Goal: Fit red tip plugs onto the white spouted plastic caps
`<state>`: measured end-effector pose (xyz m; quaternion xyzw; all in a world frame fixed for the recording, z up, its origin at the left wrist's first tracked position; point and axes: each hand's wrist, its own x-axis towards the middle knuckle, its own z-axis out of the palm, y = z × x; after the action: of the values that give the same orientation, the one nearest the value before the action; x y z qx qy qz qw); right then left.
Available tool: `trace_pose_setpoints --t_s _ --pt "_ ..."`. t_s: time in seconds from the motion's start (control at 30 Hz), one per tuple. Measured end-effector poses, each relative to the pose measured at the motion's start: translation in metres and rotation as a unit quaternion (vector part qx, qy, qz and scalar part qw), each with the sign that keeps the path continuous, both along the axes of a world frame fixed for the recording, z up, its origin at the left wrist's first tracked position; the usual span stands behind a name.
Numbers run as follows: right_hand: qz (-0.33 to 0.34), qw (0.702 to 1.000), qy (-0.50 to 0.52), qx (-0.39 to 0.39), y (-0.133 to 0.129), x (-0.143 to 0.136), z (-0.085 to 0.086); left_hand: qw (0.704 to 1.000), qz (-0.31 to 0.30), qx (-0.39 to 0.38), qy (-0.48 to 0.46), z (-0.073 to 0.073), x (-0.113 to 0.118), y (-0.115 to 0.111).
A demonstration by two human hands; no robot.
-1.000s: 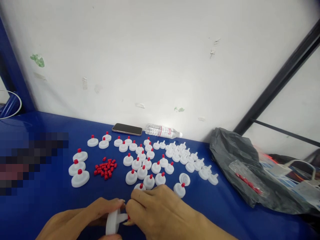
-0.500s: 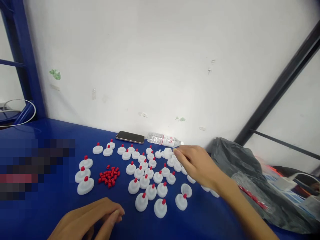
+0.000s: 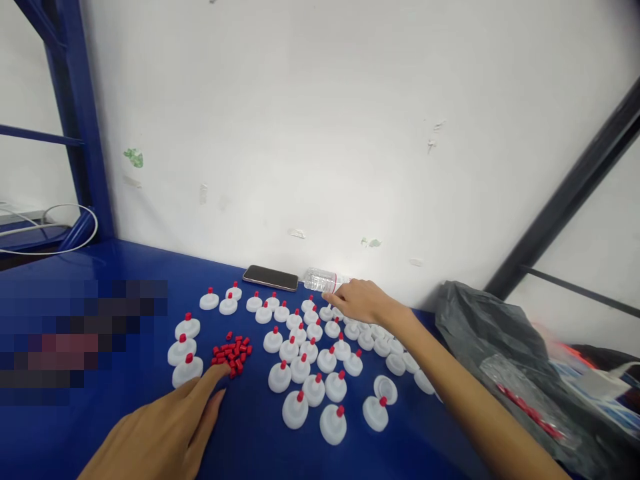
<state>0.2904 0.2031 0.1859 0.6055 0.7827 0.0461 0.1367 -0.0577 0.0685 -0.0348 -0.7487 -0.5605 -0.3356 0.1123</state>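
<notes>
Head view: I look down on a blue desk [image 3: 100,267] set against a white wall.
My left hand: my left hand [image 3: 165,433] lies low on the desk, fingers stretched out and open, holding nothing; the forefinger tip [image 3: 220,371] touches the near edge of the red plug pile [image 3: 231,350].
My right hand: my right hand [image 3: 363,301] reaches across to the far side of the caps, fingers curled down onto the plain white caps [image 3: 385,347] near the wall; I cannot tell whether they pinch one.
Red plugs: a loose heap on the desk, between the three caps at the left [image 3: 185,348] and the main cluster.
Capped pieces: white caps with red plugs [image 3: 310,360] stand in rows in the middle, red tips up.
Upturned cap: one white cap [image 3: 386,389] lies open side up, near the front right of the cluster.
Behind: a phone [image 3: 271,277] lies flat by the wall, a clear water bottle [image 3: 320,280] on its side just beside it.
Right side: a dark plastic bag [image 3: 500,347] sits crumpled on the desk, well apart from my left hand.
</notes>
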Motion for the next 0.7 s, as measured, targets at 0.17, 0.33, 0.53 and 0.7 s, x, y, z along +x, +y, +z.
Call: trace_pose_setpoints --t_s 0.17,0.33,0.53,0.7 --pt "0.011 1.0 -0.023 0.01 0.011 -0.012 -0.013 0.994 0.026 -0.106 0.009 0.023 0.004 0.005" --pt "0.015 0.998 -0.041 0.051 0.005 -0.004 0.002 0.976 0.008 -0.21 0.053 0.052 0.01 0.003" --pt "0.022 0.998 -0.042 0.039 0.0 -0.007 0.004 0.972 0.029 -0.227 0.048 0.049 0.015 0.005" --pt "0.031 0.999 -0.03 0.016 0.011 -0.015 -0.008 0.973 0.079 -0.212 0.043 0.045 0.013 0.003"
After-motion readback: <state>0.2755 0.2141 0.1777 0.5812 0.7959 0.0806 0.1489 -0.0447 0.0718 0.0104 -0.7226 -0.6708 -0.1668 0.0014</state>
